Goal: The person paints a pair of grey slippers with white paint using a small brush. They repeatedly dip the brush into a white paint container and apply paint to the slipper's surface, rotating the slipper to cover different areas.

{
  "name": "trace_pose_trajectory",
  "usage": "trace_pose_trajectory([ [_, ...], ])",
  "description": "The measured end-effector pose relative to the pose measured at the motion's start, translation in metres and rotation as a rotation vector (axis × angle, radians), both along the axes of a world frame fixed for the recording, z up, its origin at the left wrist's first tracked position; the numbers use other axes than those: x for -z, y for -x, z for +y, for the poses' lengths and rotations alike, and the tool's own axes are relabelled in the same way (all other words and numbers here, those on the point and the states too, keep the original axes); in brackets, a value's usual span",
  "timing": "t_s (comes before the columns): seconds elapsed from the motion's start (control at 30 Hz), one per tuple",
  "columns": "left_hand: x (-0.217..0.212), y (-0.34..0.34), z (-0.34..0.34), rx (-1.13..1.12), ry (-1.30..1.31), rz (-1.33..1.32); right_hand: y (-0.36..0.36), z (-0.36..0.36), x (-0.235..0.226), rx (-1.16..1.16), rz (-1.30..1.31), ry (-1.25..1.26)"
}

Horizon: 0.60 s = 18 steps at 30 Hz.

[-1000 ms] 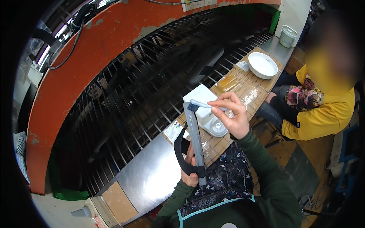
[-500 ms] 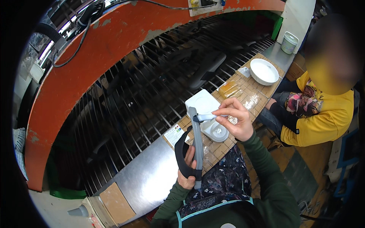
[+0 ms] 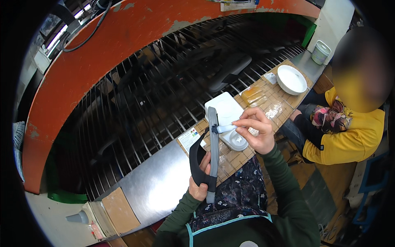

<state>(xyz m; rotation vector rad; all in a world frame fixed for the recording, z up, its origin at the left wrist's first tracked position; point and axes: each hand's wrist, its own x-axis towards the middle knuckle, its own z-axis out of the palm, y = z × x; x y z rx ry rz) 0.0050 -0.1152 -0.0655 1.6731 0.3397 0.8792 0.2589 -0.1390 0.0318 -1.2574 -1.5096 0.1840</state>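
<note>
My left hand [image 3: 199, 191] is closed round a slide sandal [image 3: 213, 158], a grey sole with a wide black strap, held on edge so its long side faces me. Fingers of this hand show between strap and sole. In a pinch, my right hand [image 3: 259, 131] holds a pale-handled brush [image 3: 226, 128] whose dark tip touches the sole near its far end. Behind the sandal is a white plastic lid or tray [image 3: 224, 106]. A small white container [image 3: 236, 141] stands below the brush, partly covered by my right hand.
Bars of a roller rack [image 3: 173, 94] lie beyond the metal ledge [image 3: 152, 191], carrying dark sole pieces [image 3: 230, 74] under an orange arch [image 3: 103, 45]. On the patterned mat [image 3: 230, 166] are a yellow block [image 3: 252, 94] in clear wrap and a white bowl [image 3: 292, 79]. A person in yellow [image 3: 354, 138] sits right.
The view has shifted slightly. The sandal stands a little more upright, and the brush tip stays on the sole near its far end. Both hands keep their hold.
</note>
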Motion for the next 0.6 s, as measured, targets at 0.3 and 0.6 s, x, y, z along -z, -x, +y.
trace_pose_trajectory([
  [0.3,-0.011,0.0,-0.003,-0.045,0.034,0.024,0.002,0.001,0.007,-0.011,-0.026,-0.043],
  [0.6,-0.014,0.007,-0.005,-0.039,0.204,0.178,0.004,0.0,0.006,0.041,-0.132,-0.06],
])
